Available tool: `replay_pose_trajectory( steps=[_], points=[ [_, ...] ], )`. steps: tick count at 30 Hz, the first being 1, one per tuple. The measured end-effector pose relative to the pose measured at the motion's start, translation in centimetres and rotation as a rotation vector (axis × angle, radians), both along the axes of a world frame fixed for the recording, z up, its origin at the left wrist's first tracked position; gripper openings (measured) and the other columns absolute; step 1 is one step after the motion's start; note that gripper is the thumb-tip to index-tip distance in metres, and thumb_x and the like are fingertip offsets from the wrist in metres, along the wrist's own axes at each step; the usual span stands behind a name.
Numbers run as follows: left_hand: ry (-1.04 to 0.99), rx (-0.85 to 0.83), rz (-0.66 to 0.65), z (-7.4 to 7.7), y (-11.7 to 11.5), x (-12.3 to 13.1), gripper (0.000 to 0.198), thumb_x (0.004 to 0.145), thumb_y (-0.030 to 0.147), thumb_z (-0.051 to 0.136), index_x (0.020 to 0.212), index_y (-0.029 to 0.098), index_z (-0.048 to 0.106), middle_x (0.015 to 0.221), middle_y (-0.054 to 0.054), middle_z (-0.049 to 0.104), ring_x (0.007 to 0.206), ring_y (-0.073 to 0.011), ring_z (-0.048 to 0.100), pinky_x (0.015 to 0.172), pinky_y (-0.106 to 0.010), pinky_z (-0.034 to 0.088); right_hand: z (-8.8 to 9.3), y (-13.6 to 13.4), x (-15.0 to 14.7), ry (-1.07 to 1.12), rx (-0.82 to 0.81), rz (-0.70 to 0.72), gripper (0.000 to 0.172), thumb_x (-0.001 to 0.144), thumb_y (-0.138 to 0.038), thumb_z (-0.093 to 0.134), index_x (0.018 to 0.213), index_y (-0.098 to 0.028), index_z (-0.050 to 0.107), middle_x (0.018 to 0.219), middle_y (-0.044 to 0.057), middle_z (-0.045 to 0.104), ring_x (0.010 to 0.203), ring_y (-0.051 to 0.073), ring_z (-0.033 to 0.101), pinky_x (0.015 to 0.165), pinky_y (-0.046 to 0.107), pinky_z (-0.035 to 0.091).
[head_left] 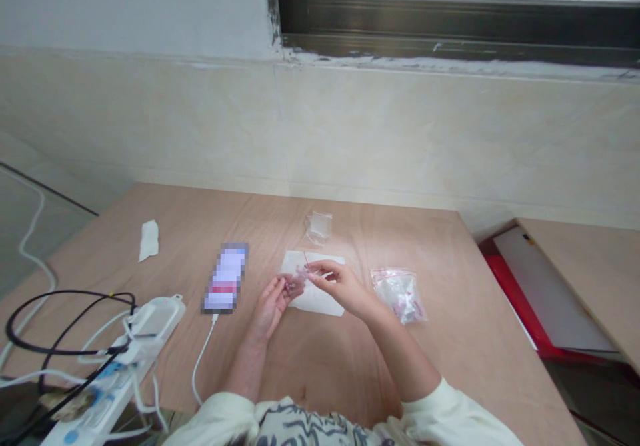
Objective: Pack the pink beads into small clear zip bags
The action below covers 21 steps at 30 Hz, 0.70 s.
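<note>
Over a white sheet of paper [325, 299] on the wooden table, my left hand [271, 303] pinches a small clear item with pinkish bits [295, 285]. My right hand [340, 286] meets it from the right, thumb and fingertips closed on the item's upper right part. A thin red strand [307, 258] rises beside the right fingertips. Exact details of the small item are too fine to make out. Right of the paper lies a clear zip bag [400, 294] with pink and white contents.
A phone [226, 279] with a white cable lies left of the paper. Behind the paper is a small clear packet [319, 227]. A white scrap [149, 240] lies back left; a power strip [155, 323] with tangled cables occupies the front left.
</note>
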<state>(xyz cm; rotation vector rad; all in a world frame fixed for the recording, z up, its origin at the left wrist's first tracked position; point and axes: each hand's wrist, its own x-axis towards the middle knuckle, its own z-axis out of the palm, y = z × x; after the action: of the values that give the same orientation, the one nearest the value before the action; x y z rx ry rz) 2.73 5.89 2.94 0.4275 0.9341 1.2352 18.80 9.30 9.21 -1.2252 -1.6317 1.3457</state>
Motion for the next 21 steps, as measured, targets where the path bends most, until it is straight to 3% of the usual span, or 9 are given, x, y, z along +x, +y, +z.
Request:
replay_pose_trajectory(
  steps=[5,9,12,16,21],
  points=[
    [0.111,0.076,-0.150,1.3,-0.3,0.2,0.016,0.068,0.017,0.060,0.083,0.013,0.058,0.087,-0.006,0.064,0.089,-0.0171,0.057,0.082,-0.029,0.041,0.8,-0.6,0.9,-0.117,0.164,-0.060,0.018,0.075,-0.018,0.047,0.083,-0.018,0.063,0.084,0.006,0.064,0.080,0.016,0.056,0.068,0.027,0.042],
    [0.300,0.151,-0.119,3.2,-0.1,-0.1,0.026,0.065,0.019,0.062,0.090,0.016,0.056,0.097,-0.006,0.060,0.095,-0.0174,0.052,0.083,-0.026,0.038,1.1,-1.2,1.4,-0.174,0.241,0.042,0.023,0.073,-0.009,0.045,0.082,-0.019,0.063,0.083,0.005,0.063,0.081,0.015,0.055,0.075,0.030,0.040],
    [0.464,0.191,-0.219,4.2,0.3,0.0,0.020,0.067,0.024,0.060,0.086,0.016,0.058,0.086,-0.004,0.062,0.082,-0.0153,0.055,0.073,-0.023,0.041,0.4,-1.7,1.3,-0.126,0.201,0.043,0.019,0.074,-0.012,0.046,0.081,-0.019,0.063,0.081,0.005,0.064,0.077,0.015,0.056,0.073,0.030,0.042],
    [0.626,0.197,-0.311,4.5,0.5,0.3,0.017,0.066,0.028,0.060,0.076,0.015,0.060,0.072,-0.002,0.060,0.070,-0.0143,0.054,0.063,-0.022,0.041,-0.8,-2.0,1.3,-0.047,0.074,-0.128,0.020,0.069,-0.023,0.053,0.088,-0.019,0.057,0.070,0.002,0.061,0.066,0.014,0.057,0.064,0.028,0.044],
    [0.622,0.176,-0.335,4.8,0.3,0.2,0.017,0.065,0.028,0.061,0.076,0.015,0.061,0.078,-0.004,0.062,0.074,-0.0162,0.055,0.065,-0.023,0.041,-1.7,-1.8,2.3,-0.116,-0.021,-0.198,0.009,0.066,-0.025,0.056,0.066,-0.016,0.056,0.062,0.002,0.058,0.058,0.012,0.052,0.054,0.024,0.040]
  ],
)
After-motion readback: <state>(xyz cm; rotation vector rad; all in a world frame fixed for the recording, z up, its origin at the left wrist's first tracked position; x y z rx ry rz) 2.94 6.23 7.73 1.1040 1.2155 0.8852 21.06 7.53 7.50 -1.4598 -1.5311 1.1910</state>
